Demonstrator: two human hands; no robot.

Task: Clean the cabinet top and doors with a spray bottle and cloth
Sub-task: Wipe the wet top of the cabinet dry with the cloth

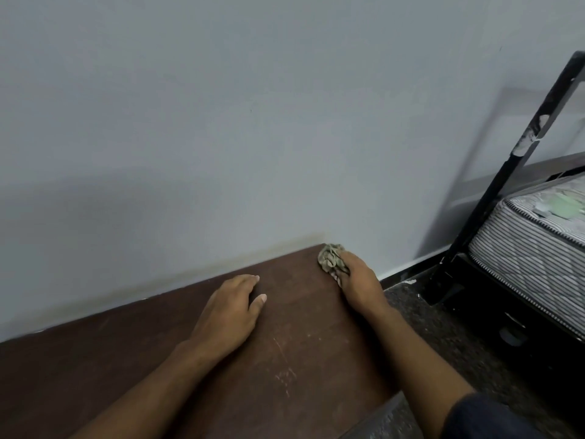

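The brown cabinet top [300,359] fills the lower left of the frame and touches the wall along its far edge. On it, the left hand [228,315] rests flat in the middle. At its far right corner the right hand [361,283] presses a crumpled cloth [330,259].

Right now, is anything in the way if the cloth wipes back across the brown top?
Only the left hand, resting flat mid-surface. The right hand holds the crumpled greenish cloth at the brown wooden cabinet top's far corner.
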